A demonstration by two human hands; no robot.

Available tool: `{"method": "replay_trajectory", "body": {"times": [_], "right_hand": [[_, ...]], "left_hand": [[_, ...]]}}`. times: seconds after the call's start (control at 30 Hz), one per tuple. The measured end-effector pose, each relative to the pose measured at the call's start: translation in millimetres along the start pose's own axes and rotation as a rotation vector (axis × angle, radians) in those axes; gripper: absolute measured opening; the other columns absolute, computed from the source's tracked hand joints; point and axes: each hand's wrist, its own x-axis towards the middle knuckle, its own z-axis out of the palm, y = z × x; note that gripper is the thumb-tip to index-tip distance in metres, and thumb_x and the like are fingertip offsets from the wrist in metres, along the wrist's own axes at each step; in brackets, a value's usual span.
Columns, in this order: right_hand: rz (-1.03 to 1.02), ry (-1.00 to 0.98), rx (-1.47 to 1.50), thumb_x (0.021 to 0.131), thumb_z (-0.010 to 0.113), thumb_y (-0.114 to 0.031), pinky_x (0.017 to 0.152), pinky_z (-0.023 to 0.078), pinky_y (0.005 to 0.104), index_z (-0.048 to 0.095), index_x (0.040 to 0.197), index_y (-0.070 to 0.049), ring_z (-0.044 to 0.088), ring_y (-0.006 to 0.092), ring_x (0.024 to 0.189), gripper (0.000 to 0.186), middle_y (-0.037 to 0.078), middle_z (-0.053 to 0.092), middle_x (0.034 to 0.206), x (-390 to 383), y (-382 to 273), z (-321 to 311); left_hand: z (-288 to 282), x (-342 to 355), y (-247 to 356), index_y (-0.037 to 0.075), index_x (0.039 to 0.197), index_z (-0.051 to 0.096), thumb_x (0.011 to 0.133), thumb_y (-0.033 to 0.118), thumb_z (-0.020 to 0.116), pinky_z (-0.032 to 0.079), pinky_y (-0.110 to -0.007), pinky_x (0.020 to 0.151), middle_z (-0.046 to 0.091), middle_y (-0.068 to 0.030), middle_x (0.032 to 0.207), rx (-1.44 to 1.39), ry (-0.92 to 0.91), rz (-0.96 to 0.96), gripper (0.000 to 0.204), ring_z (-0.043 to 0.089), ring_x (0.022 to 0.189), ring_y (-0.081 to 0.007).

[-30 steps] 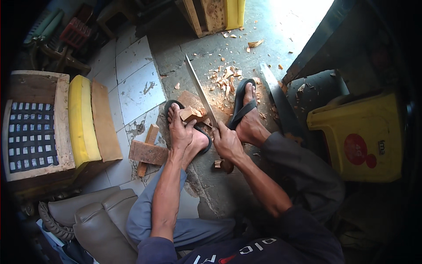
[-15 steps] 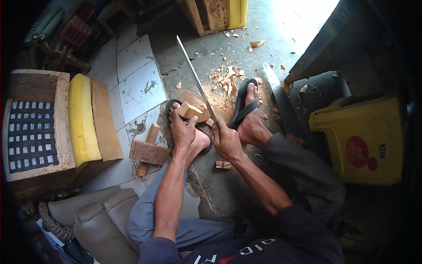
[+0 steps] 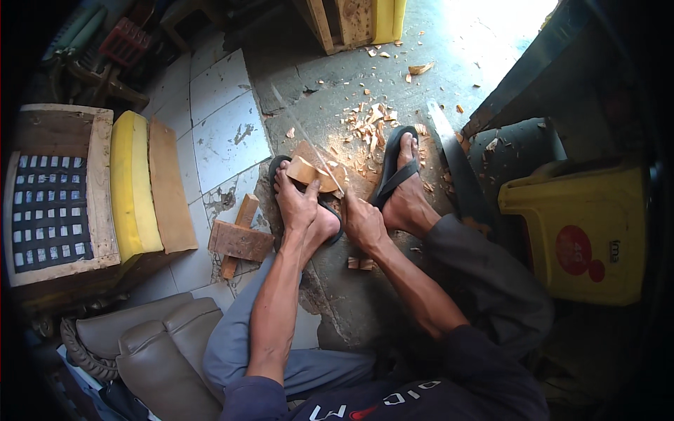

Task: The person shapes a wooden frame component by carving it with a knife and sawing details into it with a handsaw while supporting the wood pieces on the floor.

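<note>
My left hand [image 3: 298, 203] is closed around a pale, cut wooden block [image 3: 302, 170] and steadies it beside my sandalled left foot. Beneath the block lies a flat, darker piece of wood [image 3: 307, 151]. In my right hand [image 3: 365, 222] is the handle end of a long knife [image 3: 314, 144], its thin metal blade slanting away up and to the left. Motion blurs the blade, which passes over or against the wood; whether it touches cannot be made out. Its handle is mostly hidden by my fingers.
Wood chips [image 3: 372, 121] litter the floor between my feet. A wooden marking gauge or mallet-like tool [image 3: 241, 241] lies left, and a saw-like blade [image 3: 449, 151] right. A yellow plastic stool [image 3: 572, 235] stands right; a padded wooden frame [image 3: 133, 186] stands left.
The knife has swung down and left, its blade now low across the wooden block. My left hand keeps its hold on the block. The whole view has shifted slightly.
</note>
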Motion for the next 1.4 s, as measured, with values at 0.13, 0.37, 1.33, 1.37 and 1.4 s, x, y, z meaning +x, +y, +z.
{"method": "replay_trajectory", "body": {"times": [0.13, 0.37, 1.33, 1.37, 1.4], "right_hand": [[0.184, -0.308, 0.177, 0.103, 0.05, -0.025, 0.081, 0.048, 0.0634, 0.056, 0.112, -0.002, 0.065, 0.0546, 0.09, 0.026, 0.034, 0.068, 0.092, 18.1, 8.1, -10.7], [0.061, -0.074, 0.068, 0.103, 0.052, -0.024, 0.069, 0.05, 0.0626, 0.053, 0.114, -0.003, 0.066, 0.0526, 0.077, 0.024, 0.031, 0.067, 0.08, 4.9, -19.5, -29.3], [0.043, -0.08, -0.098, 0.104, 0.052, -0.026, 0.07, 0.049, 0.0646, 0.053, 0.116, -0.004, 0.066, 0.0529, 0.08, 0.025, 0.034, 0.066, 0.081, -3.8, -5.9, -6.0], [0.106, -0.165, -0.223, 0.104, 0.052, -0.027, 0.07, 0.048, 0.0637, 0.053, 0.114, -0.004, 0.065, 0.0535, 0.081, 0.025, 0.033, 0.065, 0.08, -1.0, -6.3, -6.5], [0.141, -0.219, -0.094, 0.103, 0.053, -0.027, 0.071, 0.047, 0.0652, 0.053, 0.111, -0.004, 0.065, 0.0537, 0.082, 0.024, 0.034, 0.065, 0.081, 5.4, -5.5, -8.5]], "left_hand": [[-9.3, 10.7, -13.0, 0.0, 0.142, 0.044, 0.082, 0.018, 0.083, 0.046, -0.051, 0.106, 0.055, -0.0278, 0.139, -0.141, -0.035, -0.042, 0.074, 0.056, 0.127, -0.0478], [-17.2, 8.8, -4.0, 0.002, 0.142, 0.037, 0.092, 0.0, 0.072, 0.067, -0.042, 0.085, 0.055, -0.0195, 0.129, -0.624, -0.116, -0.219, 0.061, 0.066, 0.112, -0.0329], [-13.3, 1.4, -18.4, -0.001, 0.159, 0.023, 0.085, 0.024, 0.081, 0.018, -0.057, 0.124, 0.024, -0.0359, 0.163, 0.059, -0.173, 0.131, 0.097, 0.017, 0.153, -0.0531], [-15.4, 1.6, -19.4, -0.001, 0.159, 0.022, 0.085, 0.024, 0.081, 0.017, -0.057, 0.125, 0.023, -0.0356, 0.163, 0.034, -0.177, 0.117, 0.098, 0.017, 0.153, -0.0534], [-17.7, 1.6, -20.4, -0.001, 0.16, 0.02, 0.085, 0.023, 0.081, 0.016, -0.057, 0.125, 0.022, -0.0352, 0.163, 0.009, -0.18, 0.105, 0.099, 0.016, 0.153, -0.0537]]}}
